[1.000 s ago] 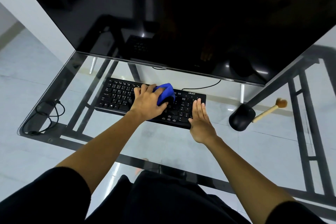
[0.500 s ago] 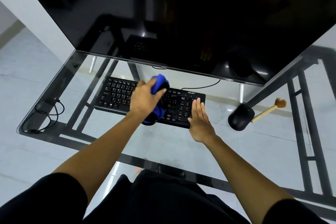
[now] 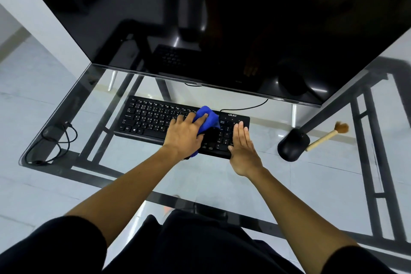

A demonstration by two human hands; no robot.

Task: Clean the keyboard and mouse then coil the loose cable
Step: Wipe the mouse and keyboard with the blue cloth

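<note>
Head view: the left hand (image 3: pixel 184 137) grips a blue cloth (image 3: pixel 208 118) on the flat black plastic keyboard (image 3: pixel 151 119), near the back edge of the glass table (image 3: pixel 124 169). The right hand (image 3: pixel 242 145) lies flat, fingers straight, on the keyboard's right end. This looks like keyboard wiping. Next should come the round black mouse (image 3: pixel 292 145) by the right edge, then the thin black cable (image 3: pixel 55 143) at the left corner.
</note>
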